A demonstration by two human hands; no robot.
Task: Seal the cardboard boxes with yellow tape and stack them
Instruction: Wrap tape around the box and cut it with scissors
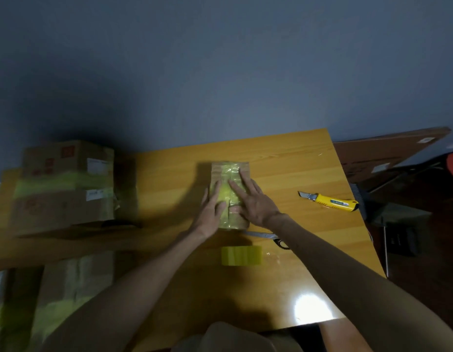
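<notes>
A small cardboard box [230, 171] lies in the middle of the wooden table [296, 168], with a strip of yellow tape running along its top. My left hand [211, 209] lies flat on the box's left side, fingers straight. My right hand [253, 199] presses flat on the tape and the box's right side. A roll of yellow tape [242, 255] stands on the table just in front of the box. At the far left, two taped cardboard boxes [65, 186] sit stacked one on the other.
A yellow utility knife [330, 201] lies to the right of the box. Scissors [268, 237] lie under my right forearm. More taped boxes [68, 283] sit at the lower left. A flat brown carton [388, 151] leans beyond the table's right edge.
</notes>
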